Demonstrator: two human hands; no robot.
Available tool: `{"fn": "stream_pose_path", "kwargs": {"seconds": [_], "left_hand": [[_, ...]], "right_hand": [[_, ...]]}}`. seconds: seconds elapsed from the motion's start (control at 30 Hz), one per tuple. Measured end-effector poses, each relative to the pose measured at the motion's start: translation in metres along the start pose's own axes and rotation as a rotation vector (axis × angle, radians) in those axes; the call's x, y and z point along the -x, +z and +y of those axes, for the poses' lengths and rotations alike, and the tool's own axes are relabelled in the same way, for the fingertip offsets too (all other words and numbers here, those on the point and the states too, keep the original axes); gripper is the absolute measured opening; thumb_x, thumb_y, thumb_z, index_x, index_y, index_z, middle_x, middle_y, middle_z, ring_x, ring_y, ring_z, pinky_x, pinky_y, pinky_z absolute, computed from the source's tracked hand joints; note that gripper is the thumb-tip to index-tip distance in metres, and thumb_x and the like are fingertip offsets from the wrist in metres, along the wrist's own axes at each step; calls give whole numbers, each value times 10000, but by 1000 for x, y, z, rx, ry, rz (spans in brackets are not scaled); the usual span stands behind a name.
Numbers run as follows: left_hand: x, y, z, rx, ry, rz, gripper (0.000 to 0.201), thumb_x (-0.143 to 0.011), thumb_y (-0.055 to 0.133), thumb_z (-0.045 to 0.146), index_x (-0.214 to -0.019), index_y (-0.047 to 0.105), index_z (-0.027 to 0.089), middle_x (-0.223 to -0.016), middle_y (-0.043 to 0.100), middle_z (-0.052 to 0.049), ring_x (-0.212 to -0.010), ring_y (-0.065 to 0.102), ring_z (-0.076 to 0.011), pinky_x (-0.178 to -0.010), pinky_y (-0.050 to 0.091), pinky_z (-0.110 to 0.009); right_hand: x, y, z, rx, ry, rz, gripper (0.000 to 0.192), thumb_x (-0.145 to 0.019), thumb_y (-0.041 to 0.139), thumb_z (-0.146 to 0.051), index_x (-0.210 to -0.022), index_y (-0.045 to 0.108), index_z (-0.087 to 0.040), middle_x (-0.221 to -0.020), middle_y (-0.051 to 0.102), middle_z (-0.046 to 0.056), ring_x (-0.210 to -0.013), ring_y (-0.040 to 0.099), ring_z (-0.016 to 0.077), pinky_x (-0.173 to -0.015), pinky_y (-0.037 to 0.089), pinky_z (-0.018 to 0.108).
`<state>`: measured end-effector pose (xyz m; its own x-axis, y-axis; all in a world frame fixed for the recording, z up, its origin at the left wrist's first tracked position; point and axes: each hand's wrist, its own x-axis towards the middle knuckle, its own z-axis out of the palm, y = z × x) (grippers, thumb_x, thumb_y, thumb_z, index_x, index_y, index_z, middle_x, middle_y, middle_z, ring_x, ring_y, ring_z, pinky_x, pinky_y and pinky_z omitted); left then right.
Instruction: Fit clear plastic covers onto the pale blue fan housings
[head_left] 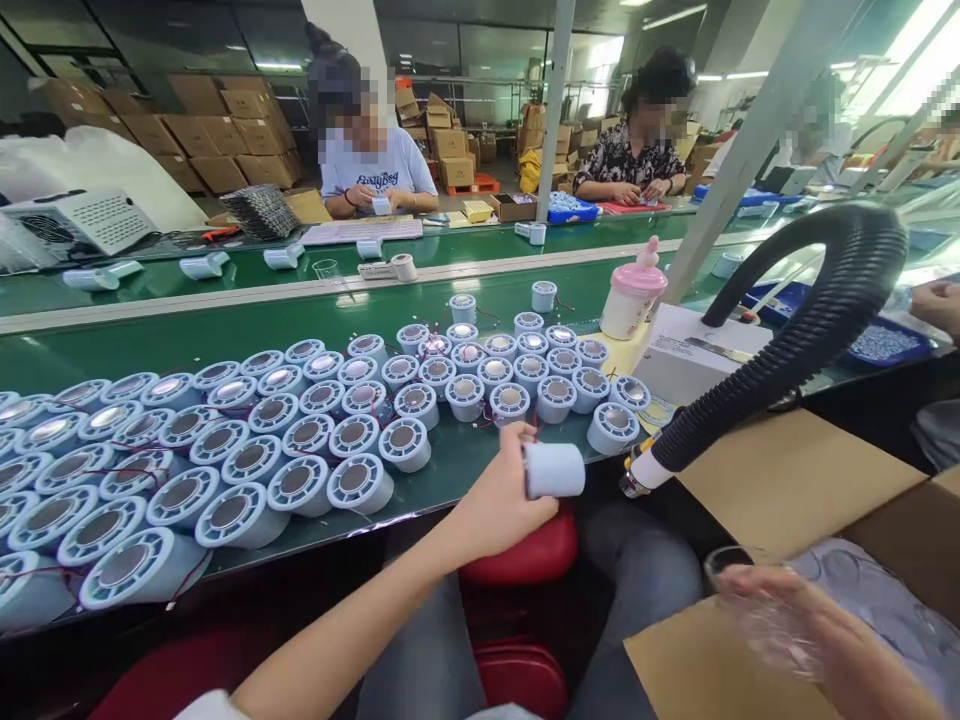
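My left hand (517,500) is closed around a light blue cylindrical housing (556,470), held on its side just off the table's front edge. At the lower right, my right hand (806,600) grips a clear plastic cup (772,620), blurred by motion, above an open cardboard box (900,530). Inside that box lie more clear plastic pieces (877,590). On the green table (420,490), rows of similar blue housings (360,480) stand with round metallic discs facing up and thin red wires between them.
A black flexible hose (795,330) with a metal tip arches beside a white box (682,345). Behind them stands a pink-lidded bottle (634,290). Across the conveyor (300,300), two people work with small parts. A co-worker's hand (937,305) shows at the right edge, near a blue tray (885,340).
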<state>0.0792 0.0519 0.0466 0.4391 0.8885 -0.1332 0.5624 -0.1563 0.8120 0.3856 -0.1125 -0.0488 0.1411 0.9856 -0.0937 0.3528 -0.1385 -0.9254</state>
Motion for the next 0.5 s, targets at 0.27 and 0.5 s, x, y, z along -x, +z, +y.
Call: {"fn": "stream_pose_path", "kwargs": {"seconds": [0.27, 0.5], "left_hand": [[27, 21, -40, 874, -528, -624, 544, -847, 329, 604, -898, 581, 125, -649, 566, -27, -425, 465, -110, -327, 321, -201], [35, 7, -24, 144, 37, -537, 227, -838, 583, 366, -955, 667, 190, -894, 596, -13, -779, 557, -146, -707, 463, -258]], "right_hand": [[-12, 102, -89, 626, -595, -122, 536, -864, 556, -224, -1385, 467, -314, -1359, 463, 147, -1150, 542, 326, -879, 536, 496], [-27, 118, -101, 812, -513, -91, 294, -783, 591, -96, -1046, 667, -202, -1351, 493, 154, -1058, 537, 351, -758, 545, 477]]}}
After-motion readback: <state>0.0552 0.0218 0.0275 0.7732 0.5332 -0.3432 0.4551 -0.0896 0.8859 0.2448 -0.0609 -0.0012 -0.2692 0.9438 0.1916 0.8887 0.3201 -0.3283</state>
